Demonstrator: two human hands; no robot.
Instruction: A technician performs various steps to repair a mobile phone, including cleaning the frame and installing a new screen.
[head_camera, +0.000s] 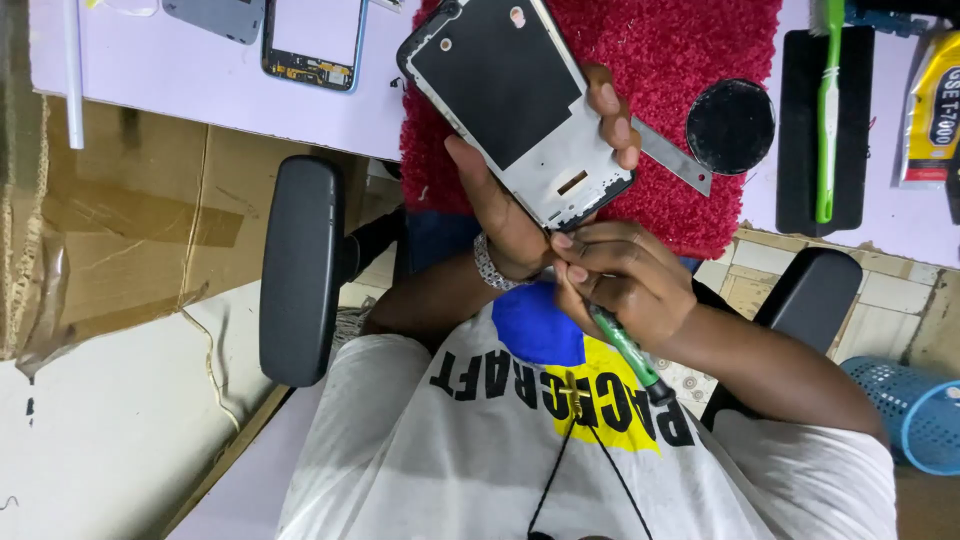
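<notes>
Black-and-silver phone mid-frame (510, 100) sits tilted above my lap, at the near edge of the red shaggy mat (700, 60). My left hand (505, 215) is clamped around its lower end, thumb on one side and fingers (612, 115) curled over the other. My right hand (620, 280) is pinched tight on the green-handled screwdriver (632, 352), its tip at the frame's near edge, hidden by my fingers. I judge it best to brace both hands together and keep the driver straight. A steel ruler (672, 155) and round black disc (730, 125) lie to the right.
</notes>
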